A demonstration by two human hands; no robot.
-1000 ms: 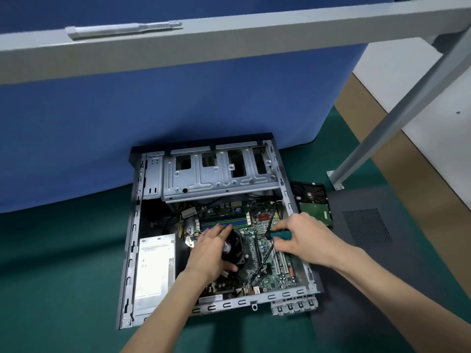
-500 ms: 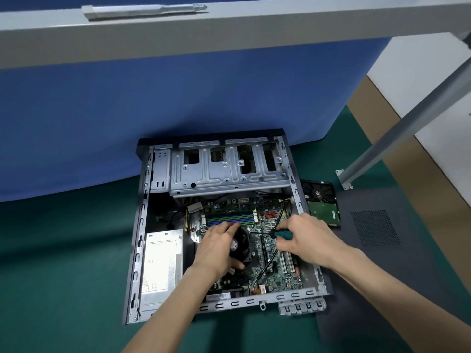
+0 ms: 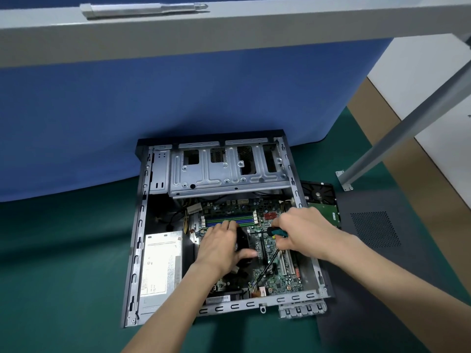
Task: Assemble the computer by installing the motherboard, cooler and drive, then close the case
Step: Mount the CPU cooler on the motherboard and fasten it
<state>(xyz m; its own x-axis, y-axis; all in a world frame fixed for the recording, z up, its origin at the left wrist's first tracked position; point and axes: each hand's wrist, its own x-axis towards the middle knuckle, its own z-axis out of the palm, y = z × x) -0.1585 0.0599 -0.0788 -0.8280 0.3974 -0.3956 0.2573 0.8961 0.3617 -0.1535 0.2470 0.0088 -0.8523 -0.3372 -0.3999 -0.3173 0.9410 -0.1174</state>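
An open desktop computer case (image 3: 139, 225) lies on its side on a green mat (image 3: 63, 263), its far end against a blue fabric screen (image 3: 178, 98). Inside, the green motherboard (image 3: 277, 273) lies flat on the floor of the case, studded with small parts and long slots. The black, round-fanned cooler (image 3: 243, 242) sits on the board, left of centre.

The left hand (image 3: 220, 248) lies palm down over the cooler, fingers spread and fairly straight, thumb stretched out to the right. The right hand (image 3: 303, 231) curls its fingers round a screwdriver (image 3: 279, 233) with a teal and black handle. The dark shaft points left, toward the cooler's right edge.

The hard drive (image 3: 322, 200) is outside the case, just beside the right wall at the far end, with its black metal top and green circuit board showing.

Compared with half a second earlier, little differs: the left hand covers the cooler as before, and the right hand holds the screwdriver in nearly the same spot.

A dull silver power supply (image 3: 160, 266) with a pale label fills the near left corner. A stamped steel drive cage (image 3: 226, 171) with cut-out windows spans the far end. A dark grey side panel (image 3: 374, 230) with a mesh vent lies flat on the right. A pale grey beam (image 3: 254, 29) crosses overhead.
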